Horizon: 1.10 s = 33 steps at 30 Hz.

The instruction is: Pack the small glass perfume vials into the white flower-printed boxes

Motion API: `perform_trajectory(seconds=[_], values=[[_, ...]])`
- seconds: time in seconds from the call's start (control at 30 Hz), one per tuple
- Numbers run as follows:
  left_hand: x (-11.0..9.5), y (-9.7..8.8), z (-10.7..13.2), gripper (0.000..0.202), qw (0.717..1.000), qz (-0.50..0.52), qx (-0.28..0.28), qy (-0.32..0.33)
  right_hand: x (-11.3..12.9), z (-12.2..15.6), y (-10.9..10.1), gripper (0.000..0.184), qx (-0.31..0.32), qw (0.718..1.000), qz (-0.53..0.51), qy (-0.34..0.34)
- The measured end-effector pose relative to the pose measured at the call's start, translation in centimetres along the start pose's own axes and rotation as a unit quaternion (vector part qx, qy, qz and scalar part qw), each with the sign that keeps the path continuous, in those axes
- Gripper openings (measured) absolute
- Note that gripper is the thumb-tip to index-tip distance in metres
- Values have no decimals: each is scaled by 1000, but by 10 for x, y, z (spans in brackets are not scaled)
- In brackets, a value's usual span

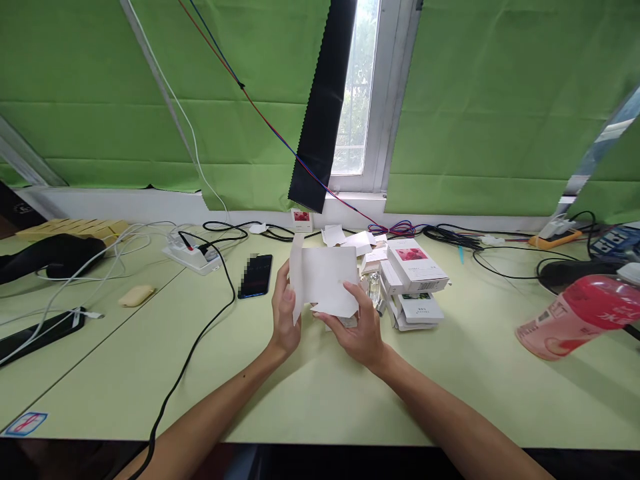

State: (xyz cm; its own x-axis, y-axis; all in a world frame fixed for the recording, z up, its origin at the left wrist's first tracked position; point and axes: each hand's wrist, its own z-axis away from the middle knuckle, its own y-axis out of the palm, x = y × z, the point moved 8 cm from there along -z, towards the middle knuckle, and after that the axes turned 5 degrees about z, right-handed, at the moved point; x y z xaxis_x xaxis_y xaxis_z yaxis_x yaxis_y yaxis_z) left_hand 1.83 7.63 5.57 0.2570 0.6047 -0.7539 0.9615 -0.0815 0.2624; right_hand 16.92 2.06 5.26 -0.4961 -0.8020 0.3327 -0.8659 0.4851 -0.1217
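Between my hands, above the table, is an unfolded white cardboard box [327, 277], its plain inner side facing me. My left hand [285, 310] grips its left flap, thumb in front and fingers behind. My right hand [361, 327] pinches the lower right part, the thumb on the panel and the index finger along the bottom edge. Just to the right, partly hidden by the cardboard, lies something silvery and shiny [373, 285]. Beside it, white boxes with a pink picture [417, 260] are stacked on another white box with a green picture [421, 307].
Loose white card pieces [360, 241] lie behind my hands, near a small upright box [302, 220]. A phone [255, 275] and a power strip [193, 257] are on the left. A black cable [200, 327] crosses the table [320, 400]. A pink bottle [580, 317] lies right.
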Motion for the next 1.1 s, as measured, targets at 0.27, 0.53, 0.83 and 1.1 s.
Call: perform_trajectory(seconds=[0.27,0.53,0.83,1.1], values=[[2,1,1,67,1000,-25,13,-12,5,-2,-5,66,-30,998,51,-17],[2,2,4,68,999,-11,31,-29,12,-4,-4,66,-21,997,60,-53],[-4,7,2,73,998,-40,49,-12,19,-9,-3,69,-2,993,92,-79],[-11,4,-1,68,995,-72,40,52,15,-6,5,78,52,995,52,-71]])
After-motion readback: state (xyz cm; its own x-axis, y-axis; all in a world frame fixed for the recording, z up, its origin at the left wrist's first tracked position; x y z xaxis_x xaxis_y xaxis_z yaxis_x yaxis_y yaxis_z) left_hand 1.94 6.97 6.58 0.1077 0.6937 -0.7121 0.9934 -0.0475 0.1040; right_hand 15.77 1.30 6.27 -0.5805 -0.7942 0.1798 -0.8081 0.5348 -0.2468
